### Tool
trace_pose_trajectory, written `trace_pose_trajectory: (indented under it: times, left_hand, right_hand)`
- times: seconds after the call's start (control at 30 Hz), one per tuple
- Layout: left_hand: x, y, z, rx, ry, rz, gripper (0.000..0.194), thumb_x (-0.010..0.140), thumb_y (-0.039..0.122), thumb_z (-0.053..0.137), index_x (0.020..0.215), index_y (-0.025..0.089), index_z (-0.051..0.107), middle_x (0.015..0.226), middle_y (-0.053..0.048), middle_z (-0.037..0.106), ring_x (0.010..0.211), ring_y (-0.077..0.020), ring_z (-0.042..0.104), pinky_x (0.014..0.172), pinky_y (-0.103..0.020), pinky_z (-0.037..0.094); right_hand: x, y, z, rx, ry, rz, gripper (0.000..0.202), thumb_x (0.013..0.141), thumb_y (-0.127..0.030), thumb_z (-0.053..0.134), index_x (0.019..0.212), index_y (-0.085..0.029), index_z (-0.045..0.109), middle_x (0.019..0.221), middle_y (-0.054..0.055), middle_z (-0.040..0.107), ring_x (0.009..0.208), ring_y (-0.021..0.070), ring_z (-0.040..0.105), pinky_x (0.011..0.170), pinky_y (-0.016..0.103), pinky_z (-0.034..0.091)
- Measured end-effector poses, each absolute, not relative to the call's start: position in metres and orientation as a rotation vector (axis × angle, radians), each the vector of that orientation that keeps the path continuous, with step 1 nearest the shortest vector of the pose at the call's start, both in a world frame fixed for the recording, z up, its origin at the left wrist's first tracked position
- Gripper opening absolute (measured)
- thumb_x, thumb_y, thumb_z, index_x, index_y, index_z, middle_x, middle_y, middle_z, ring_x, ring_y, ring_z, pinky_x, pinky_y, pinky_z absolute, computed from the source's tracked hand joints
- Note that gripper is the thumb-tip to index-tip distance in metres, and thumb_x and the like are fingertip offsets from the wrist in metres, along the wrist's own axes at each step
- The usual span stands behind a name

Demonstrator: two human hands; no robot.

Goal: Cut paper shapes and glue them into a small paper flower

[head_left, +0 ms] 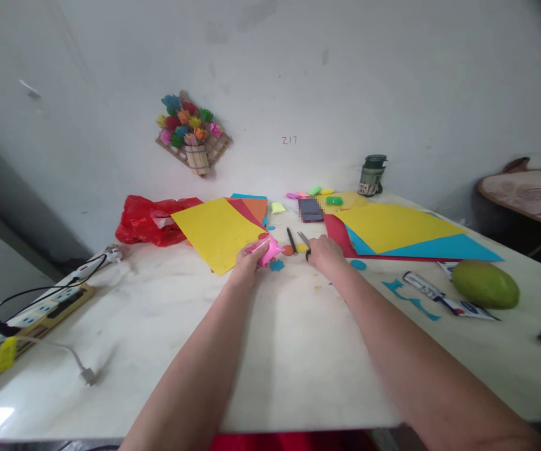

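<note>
My left hand (247,260) is closed on a small piece of bright pink paper (273,249). The fingers of my right hand (324,252) are wrapped round a pair of scissors (303,238), whose blades point forward and left, apart from the pink paper. Between my hands lie a black pen (291,239) and small cut pieces of paper, among them an orange one (288,250) and a blue one (276,265). Another blue cut piece (358,265) rests just right of my right wrist. A yellow sheet (218,235) reaches close to my left hand.
More coloured sheets (392,225) lie at the right, with a phone (310,210) and a jar (372,175) behind. A red plastic bag (152,219) and a power strip (49,310) are on the left. A green mango (485,285) and blue scraps (411,300) lie at the right.
</note>
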State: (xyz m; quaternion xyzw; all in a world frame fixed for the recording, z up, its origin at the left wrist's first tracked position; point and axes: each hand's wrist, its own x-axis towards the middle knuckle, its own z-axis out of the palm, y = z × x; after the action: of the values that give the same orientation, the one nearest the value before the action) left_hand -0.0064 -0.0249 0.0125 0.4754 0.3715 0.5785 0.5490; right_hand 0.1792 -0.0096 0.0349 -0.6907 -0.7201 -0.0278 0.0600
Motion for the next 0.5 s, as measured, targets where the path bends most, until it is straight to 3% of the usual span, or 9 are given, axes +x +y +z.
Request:
trace_pose_trajectory:
  times: [0.3, 0.5]
  left_hand:
    - [-0.007, -0.025, 0.010, 1.115, 0.855, 1.407, 0.035, 0.061, 0.039, 0.068, 0.084, 0.013, 0.062, 0.063, -0.003, 0.062, 0.053, -0.0099, 0.055, 0.046, -0.020, 0.039]
    - [-0.008, -0.023, 0.008, 1.079, 0.910, 1.435, 0.037, 0.060, 0.035, 0.070, 0.090, 0.016, 0.060, 0.073, -0.003, 0.062, 0.056, -0.0085, 0.054, 0.043, -0.017, 0.036]
  right_hand:
    - [0.177, -0.014, 0.046, -2.148, -2.180, 0.039, 0.026, 0.068, -0.010, 0.057, 0.093, -0.010, 0.064, 0.093, 0.020, 0.062, 0.091, 0.0294, 0.058, 0.067, 0.032, 0.043]
    - [0.188, -0.007, 0.041, -2.108, -2.079, 0.049, 0.026, 0.067, -0.012, 0.059, 0.092, -0.012, 0.064, 0.094, 0.019, 0.061, 0.092, 0.0294, 0.057, 0.073, 0.037, 0.042]
